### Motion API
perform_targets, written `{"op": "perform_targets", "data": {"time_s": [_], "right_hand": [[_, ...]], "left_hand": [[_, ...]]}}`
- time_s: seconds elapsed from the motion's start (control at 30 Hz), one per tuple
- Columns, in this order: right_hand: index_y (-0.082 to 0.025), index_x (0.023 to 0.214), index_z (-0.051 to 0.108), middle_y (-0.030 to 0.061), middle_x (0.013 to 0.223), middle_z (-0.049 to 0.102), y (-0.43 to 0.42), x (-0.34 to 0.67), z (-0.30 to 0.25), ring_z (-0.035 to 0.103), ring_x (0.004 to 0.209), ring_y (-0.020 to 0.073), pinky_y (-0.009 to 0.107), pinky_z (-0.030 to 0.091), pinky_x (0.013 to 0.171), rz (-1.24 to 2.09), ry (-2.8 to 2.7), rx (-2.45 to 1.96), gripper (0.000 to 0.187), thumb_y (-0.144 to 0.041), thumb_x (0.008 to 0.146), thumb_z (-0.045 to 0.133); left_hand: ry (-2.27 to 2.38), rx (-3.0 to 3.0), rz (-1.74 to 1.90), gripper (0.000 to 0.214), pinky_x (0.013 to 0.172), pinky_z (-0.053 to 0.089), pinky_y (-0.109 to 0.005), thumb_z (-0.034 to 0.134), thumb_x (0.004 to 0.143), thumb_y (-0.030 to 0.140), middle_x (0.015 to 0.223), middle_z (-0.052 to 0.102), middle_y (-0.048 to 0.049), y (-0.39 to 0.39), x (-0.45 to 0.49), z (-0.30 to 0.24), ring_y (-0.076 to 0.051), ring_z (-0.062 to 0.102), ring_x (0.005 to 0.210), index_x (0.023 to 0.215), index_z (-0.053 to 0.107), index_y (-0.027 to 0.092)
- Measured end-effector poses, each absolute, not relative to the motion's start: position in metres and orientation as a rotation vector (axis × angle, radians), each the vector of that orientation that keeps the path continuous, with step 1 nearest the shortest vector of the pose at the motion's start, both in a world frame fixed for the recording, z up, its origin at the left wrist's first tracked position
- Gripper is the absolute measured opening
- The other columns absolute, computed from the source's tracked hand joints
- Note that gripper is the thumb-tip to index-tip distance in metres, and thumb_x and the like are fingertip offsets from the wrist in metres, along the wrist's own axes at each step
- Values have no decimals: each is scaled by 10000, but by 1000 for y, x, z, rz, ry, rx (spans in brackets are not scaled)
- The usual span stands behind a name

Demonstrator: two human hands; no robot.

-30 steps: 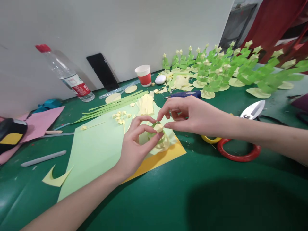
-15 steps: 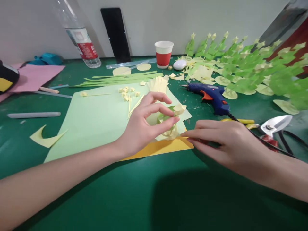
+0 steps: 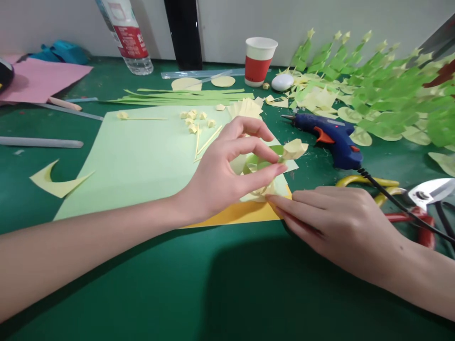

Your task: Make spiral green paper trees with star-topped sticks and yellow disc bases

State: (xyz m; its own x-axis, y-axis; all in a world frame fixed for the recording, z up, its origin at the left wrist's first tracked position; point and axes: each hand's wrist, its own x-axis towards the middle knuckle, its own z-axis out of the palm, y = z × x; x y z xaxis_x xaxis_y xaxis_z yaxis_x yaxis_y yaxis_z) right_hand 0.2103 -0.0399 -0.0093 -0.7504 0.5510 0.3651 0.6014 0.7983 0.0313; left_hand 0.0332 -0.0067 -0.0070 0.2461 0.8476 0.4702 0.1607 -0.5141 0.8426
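My left hand (image 3: 238, 166) pinches a paper flower between thumb and index finger, just under its folded pale-yellow bloom (image 3: 294, 149). A curled green paper strip (image 3: 249, 163) hangs below, partly hidden by my fingers, over a pale-yellow paper base (image 3: 261, 193). The fingertips of my right hand (image 3: 330, 220) are together at that base's near right edge and seem to hold it down. Underneath lie a light-green sheet (image 3: 142, 161) and an orange-yellow sheet (image 3: 238, 215). On the green sheet are several small paper stars (image 3: 192, 128) and thin strips (image 3: 208, 143).
A blue glue gun (image 3: 330, 135) lies right of the sheets, its cord running past red-handled shears (image 3: 426, 194). Behind stand a paper cup (image 3: 259, 61), a water bottle (image 3: 131, 42) and a phone (image 3: 184, 33). Finished green paper plants (image 3: 387, 90) crowd the back right.
The camera view has tilted down and shifted, so the background sits higher. The pinched bloom shows more beyond my left fingertips. Both hands keep their grips on the paper flower.
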Motion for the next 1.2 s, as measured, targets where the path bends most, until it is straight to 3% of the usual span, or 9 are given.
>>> {"op": "perform_targets", "data": {"time_s": [0.17,0.4,0.5,0.63,0.7,0.83,0.97,1.07,1.2], "right_hand": [[-132,805,639,-17,500,498,-39,210,-10,433,421,109,256,286,421,-231,-2661,-893,255,-137,866,392],[-135,783,658,-6,463,523,-45,210,-6,444,383,107,245,322,393,-216,-2520,-935,281,-136,852,385],[-153,734,648,0,493,573,-46,207,1,451,377,79,208,324,376,-1,-2389,-1055,235,-124,822,432],[-191,694,596,-30,450,504,-43,201,8,380,350,72,183,280,319,424,-2146,-1322,82,-158,734,532],[-203,666,567,-17,526,524,-39,201,9,370,379,72,181,311,332,640,-1995,-1394,32,-202,698,572],[-193,659,564,26,736,588,-35,205,7,494,527,90,181,425,439,1014,-1760,-1350,100,-255,659,641],[-187,671,524,-12,549,500,-35,210,7,473,463,81,164,384,387,1269,-1686,-1355,184,-333,740,611],[-200,691,477,-37,489,455,-34,212,9,443,417,77,162,349,359,1112,-1873,-1386,187,-340,769,573],[-195,833,510,-57,457,407,-30,215,10,363,345,66,184,282,320,391,-2354,-1241,164,-353,801,537]], "left_hand": [[955,1859,1308,139,908,446,-413,675,644,169,852,552,4,-6,33,-7,-223,540,969,544,602,235],[939,1813,1320,132,919,439,-391,688,622,144,824,551,27,-6,33,-6,-197,570,930,547,614,224],[959,1793,1311,129,929,430,-406,690,616,150,823,550,29,-7,34,-6,-206,562,958,539,619,225],[955,1723,1319,148,943,424,-394,712,582,113,812,554,34,-7,34,-5,-205,564,970,528,632,226],[956,1710,1318,162,940,428,-399,719,570,100,803,554,34,-6,34,-4,-211,561,974,524,633,229],[932,1681,1329,168,922,443,-363,723,556,83,786,552,34,-6,33,-5,-200,569,952,521,638,224],[915,1785,1333,152,922,450,-351,699,596,103,811,540,36,-6,33,-6,-183,564,955,552,645,237],[950,1796,1322,142,924,449,-378,705,595,124,815,544,32,-6,33,-6,-201,556,972,550,643,244],[954,1730,1316,153,931,435,-373,724,569,115,801,550,32,-6,33,-5,-206,561,968,536,641,239]]}}
